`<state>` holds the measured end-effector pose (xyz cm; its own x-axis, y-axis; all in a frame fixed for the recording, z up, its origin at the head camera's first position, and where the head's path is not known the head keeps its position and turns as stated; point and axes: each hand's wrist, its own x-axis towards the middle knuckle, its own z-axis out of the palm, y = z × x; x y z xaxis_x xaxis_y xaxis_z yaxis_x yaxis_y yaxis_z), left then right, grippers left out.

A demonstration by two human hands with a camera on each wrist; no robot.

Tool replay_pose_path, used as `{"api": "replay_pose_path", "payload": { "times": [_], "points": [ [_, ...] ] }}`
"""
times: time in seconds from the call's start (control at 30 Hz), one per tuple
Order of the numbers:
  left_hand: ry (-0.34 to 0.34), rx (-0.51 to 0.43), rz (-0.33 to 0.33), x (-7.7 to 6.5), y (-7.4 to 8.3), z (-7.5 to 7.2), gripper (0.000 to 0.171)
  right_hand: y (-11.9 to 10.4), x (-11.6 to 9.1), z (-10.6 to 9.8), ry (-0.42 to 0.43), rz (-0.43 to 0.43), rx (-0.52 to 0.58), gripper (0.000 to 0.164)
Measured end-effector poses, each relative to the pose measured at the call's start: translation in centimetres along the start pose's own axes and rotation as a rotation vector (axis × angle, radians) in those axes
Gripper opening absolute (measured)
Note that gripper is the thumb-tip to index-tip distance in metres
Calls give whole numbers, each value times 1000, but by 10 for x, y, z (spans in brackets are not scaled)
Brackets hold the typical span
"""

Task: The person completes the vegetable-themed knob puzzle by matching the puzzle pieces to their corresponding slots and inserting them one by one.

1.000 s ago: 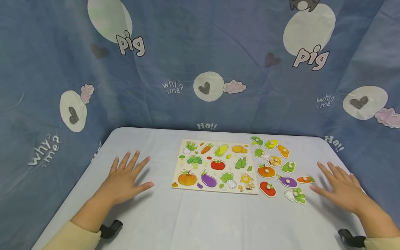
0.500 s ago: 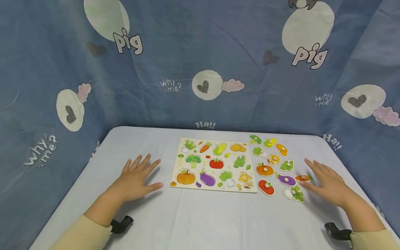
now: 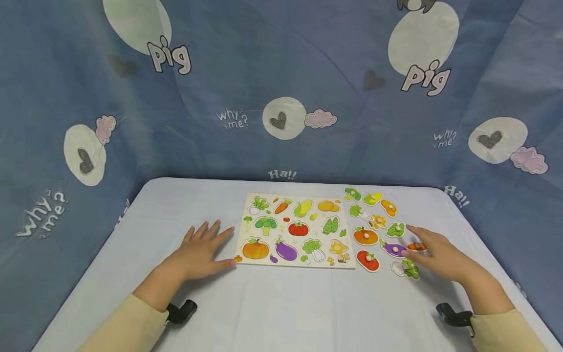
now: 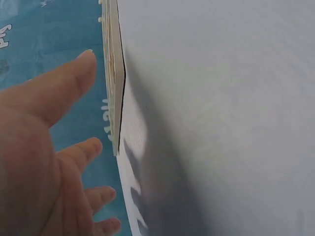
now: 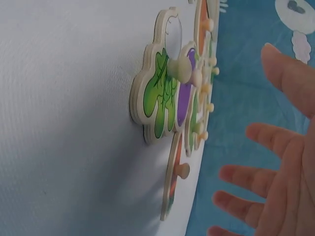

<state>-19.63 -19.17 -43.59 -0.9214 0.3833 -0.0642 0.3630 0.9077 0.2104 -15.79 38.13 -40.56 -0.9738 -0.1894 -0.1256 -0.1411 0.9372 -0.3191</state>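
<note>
A wooden puzzle board printed with vegetables lies on the table. My left hand hovers at its left edge, fingers spread, thumb tip by the printed pumpkin corner. Over the loose knobbed pieces on the right is my right hand, fingers extended and holding nothing. Its thumb overlaps the eggplant piece in the head view, and it partly covers the carrot piece. The radish piece lies below that hand, its round knob upward. The tomato piece and pumpkin piece are between hand and board.
Farther back lie the broccoli piece, corn piece, potato piece, cabbage piece, mushroom piece and green pea-like piece. A blue printed curtain stands behind the white table.
Both hands have moved inward: the left toward the board's left edge, the right leftward over the carrot and eggplant pieces. The head view has shifted slightly; the board and pieces stay put.
</note>
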Motion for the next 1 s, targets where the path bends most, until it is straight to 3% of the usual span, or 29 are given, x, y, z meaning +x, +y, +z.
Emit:
{"api": "replay_pose_path", "payload": {
  "times": [0.2,0.4,0.6,1.0],
  "points": [
    [-62,-48,-9,9,1,0,94,-2,5,1,-10,-11,17,79],
    [-121,-95,-37,17,4,-2,93,-6,10,5,15,-91,64,59],
    [-162,-115,-55,21,6,-3,93,-6,18,9,-19,-68,85,57],
    [-186,-108,-72,27,4,-3,89,-8,30,12,-12,-77,78,42]
  ]
}}
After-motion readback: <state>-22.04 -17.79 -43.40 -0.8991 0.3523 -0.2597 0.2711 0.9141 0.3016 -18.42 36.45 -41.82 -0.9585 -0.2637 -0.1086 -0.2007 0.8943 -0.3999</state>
